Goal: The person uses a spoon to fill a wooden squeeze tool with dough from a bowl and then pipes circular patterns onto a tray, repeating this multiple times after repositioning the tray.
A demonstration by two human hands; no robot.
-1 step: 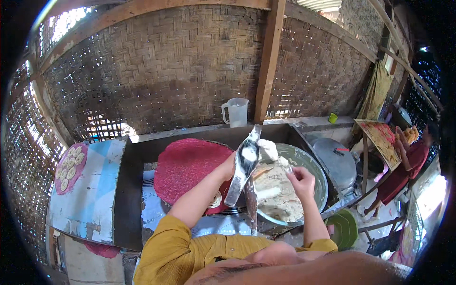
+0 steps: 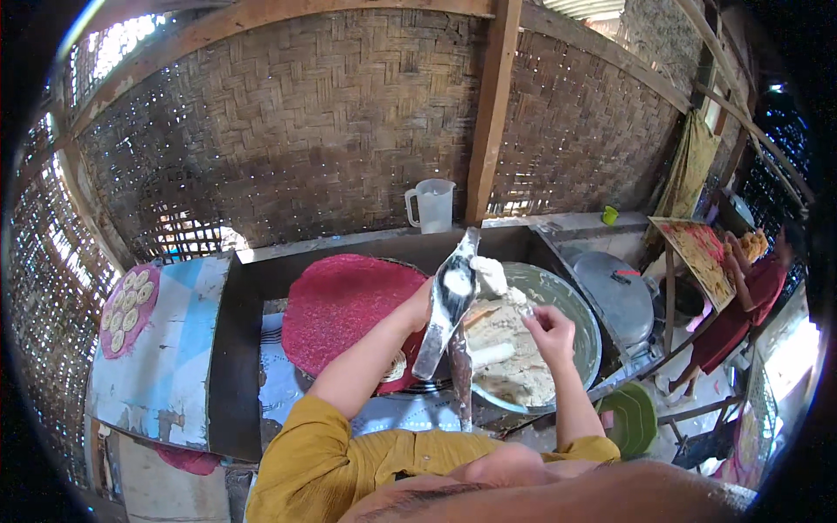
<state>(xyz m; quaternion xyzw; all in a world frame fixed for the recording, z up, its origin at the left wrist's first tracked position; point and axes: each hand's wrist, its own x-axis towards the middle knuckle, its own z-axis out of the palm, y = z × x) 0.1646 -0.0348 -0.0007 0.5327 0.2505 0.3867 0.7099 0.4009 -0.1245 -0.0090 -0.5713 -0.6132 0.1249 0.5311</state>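
Note:
My left hand (image 2: 425, 303) is wrapped round a hand press (image 2: 443, 322) with two long arms, smeared with white dough; most of its fingers are hidden behind the tool. White dough sits in the round cup of the press, and a dough lump (image 2: 491, 277) hangs just right of it. My right hand (image 2: 554, 333) is closed with thumb and fingertips together, close by that lump; whether a bit of dough is between the fingertips is hard to make out. Beneath both hands stands a wide metal basin (image 2: 593, 353) of pale dough (image 2: 527, 376) with a white cylinder (image 2: 493, 355) lying on it.
A round magenta mat (image 2: 349, 305) lies left, bearing pale coils near its front. Another mat (image 2: 146, 336) with several coils rests on a blue-white board (image 2: 179, 305). A plastic jug (image 2: 433, 209), lidded pot (image 2: 615, 292) and green tub (image 2: 629, 418) stand around. A person (image 2: 750, 301) works far right.

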